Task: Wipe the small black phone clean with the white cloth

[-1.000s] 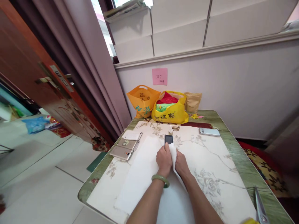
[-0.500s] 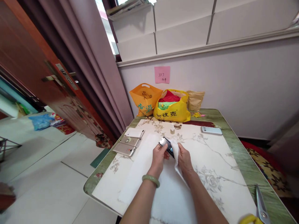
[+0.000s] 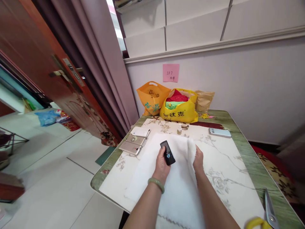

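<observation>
My left hand [image 3: 162, 163], with a green bangle [image 3: 156, 184] on its wrist, is closed around a small black mobile phone [image 3: 167, 153], screen and keypad facing up. The thumb lies along the phone's left edge. To the right, my right hand [image 3: 198, 159] grips the raised edge of a white cloth [image 3: 181, 181]. The rest of this cloth spreads over the table below both hands. Phone and right hand are apart. Behind the hands stand a small bottle [image 3: 179, 129] and a pair of glasses [image 3: 185, 127].
Several phones [image 3: 130, 147] lie at the left, and a silver phone [image 3: 219, 132] at the back right. An orange bag [image 3: 152, 98], a yellow bag [image 3: 178, 111] and a brown paper pouch [image 3: 204, 101] stand along the wall. Yellow-handled scissors [image 3: 270, 210] lie at the front right.
My right hand has moved right with the cloth edge, away from the phone. The phone's face, partly covered before, now shows fully. The view has shifted slightly.
</observation>
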`<state>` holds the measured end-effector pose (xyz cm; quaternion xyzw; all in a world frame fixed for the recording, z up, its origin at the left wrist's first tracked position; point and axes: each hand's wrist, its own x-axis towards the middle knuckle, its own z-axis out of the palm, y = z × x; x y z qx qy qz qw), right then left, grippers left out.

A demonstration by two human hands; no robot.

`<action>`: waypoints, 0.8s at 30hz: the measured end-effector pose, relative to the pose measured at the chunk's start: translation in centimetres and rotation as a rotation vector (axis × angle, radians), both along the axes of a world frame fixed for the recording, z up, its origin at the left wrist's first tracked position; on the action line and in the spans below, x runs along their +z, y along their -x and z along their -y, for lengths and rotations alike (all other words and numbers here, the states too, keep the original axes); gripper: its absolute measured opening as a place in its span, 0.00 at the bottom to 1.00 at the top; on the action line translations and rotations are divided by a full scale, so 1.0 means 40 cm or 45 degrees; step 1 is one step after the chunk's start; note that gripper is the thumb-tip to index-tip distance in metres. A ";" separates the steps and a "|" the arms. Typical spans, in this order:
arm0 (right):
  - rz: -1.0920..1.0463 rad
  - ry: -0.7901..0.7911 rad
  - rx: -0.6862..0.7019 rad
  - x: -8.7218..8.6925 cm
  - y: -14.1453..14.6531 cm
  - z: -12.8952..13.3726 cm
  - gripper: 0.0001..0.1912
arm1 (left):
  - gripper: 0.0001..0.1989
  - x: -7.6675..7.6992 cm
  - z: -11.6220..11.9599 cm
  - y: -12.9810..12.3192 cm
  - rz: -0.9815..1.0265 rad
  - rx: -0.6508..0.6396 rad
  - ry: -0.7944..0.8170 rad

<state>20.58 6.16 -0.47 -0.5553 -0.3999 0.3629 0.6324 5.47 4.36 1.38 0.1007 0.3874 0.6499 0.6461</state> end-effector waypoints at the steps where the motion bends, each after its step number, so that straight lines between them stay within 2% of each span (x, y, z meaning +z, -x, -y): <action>1: 0.008 -0.011 -0.013 0.002 0.001 0.002 0.19 | 0.14 0.001 0.000 0.006 0.072 -0.022 0.019; 6: 0.039 -0.086 -0.096 0.015 0.006 0.008 0.17 | 0.16 0.005 0.010 0.040 0.332 -0.226 -0.103; 10: 0.138 -0.116 -0.043 0.025 0.025 0.017 0.16 | 0.18 0.003 0.020 0.060 0.310 -0.383 -0.030; 14: 0.273 -0.094 0.042 0.047 0.078 0.040 0.19 | 0.24 0.004 0.024 0.064 0.274 -0.470 0.000; 16: 0.369 -0.080 0.130 0.066 0.107 0.055 0.21 | 0.23 0.007 0.025 0.067 0.288 -0.481 0.007; 18: 0.497 -0.065 0.304 0.086 0.130 0.074 0.22 | 0.22 0.009 0.029 0.074 0.308 -0.510 0.024; 20: 0.682 -0.085 0.437 0.098 0.142 0.097 0.21 | 0.27 0.006 0.035 0.087 0.316 -0.569 0.045; 22: 0.906 -0.162 0.485 0.095 0.148 0.125 0.21 | 0.34 0.001 0.044 0.099 0.304 -0.622 0.076; 24: 1.147 -0.267 0.585 0.080 0.152 0.152 0.23 | 0.36 -0.004 0.054 0.107 0.275 -0.597 0.106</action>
